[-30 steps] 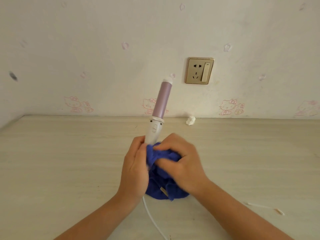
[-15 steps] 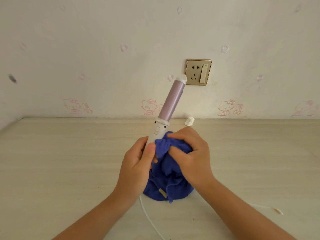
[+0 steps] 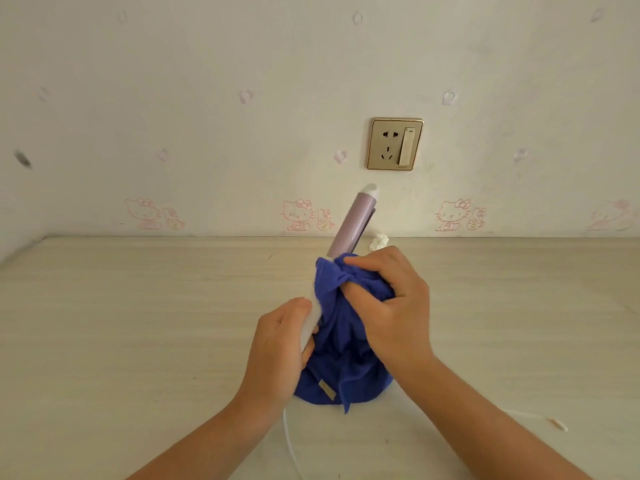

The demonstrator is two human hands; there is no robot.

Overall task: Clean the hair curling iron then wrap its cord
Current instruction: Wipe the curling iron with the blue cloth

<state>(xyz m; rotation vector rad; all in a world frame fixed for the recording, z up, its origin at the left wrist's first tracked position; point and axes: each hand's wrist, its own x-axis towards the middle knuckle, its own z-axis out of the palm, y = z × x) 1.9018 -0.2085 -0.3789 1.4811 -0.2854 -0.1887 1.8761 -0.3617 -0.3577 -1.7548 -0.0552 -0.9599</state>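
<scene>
Left hand: fingers curled round the white handle of the curling iron, held above the table and tilting right. The blue cloth has a tan tag, too small to read. The right hand bunches the cloth against the iron.

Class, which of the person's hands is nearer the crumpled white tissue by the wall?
Right. The right hand, gripping the blue cloth, is just in front of the tissue; the left hand holds the curling iron's white handle, nearer the camera and to the left.
</scene>
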